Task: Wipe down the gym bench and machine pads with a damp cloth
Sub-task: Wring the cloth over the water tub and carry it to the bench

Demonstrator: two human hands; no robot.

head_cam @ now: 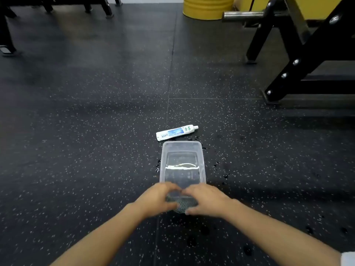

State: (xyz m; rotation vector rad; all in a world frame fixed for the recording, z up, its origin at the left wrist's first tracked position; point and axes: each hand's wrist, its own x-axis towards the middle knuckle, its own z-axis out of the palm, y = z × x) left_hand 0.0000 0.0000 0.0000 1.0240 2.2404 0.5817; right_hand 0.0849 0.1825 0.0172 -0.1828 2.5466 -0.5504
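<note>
Both hands on wet cloth, lower centre of frame.
Left hand (pixel 156 198) and right hand (pixel 206 200), fingers curled, grip grey cloth (pixel 181 207) over near end of clear water tub (pixel 182 162); white tube (pixel 176 132) just beyond it.

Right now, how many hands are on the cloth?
2. The left hand grips the grey mesh cloth at its left end, the right hand at its right end, at the near end of the clear plastic tub. Fingers hide most of the cloth.

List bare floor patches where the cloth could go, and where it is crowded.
Free: floor left of the tub; floor right of it, before the frame. Crowded: tub's near end, where left hand and right hand hold the cloth.
</note>
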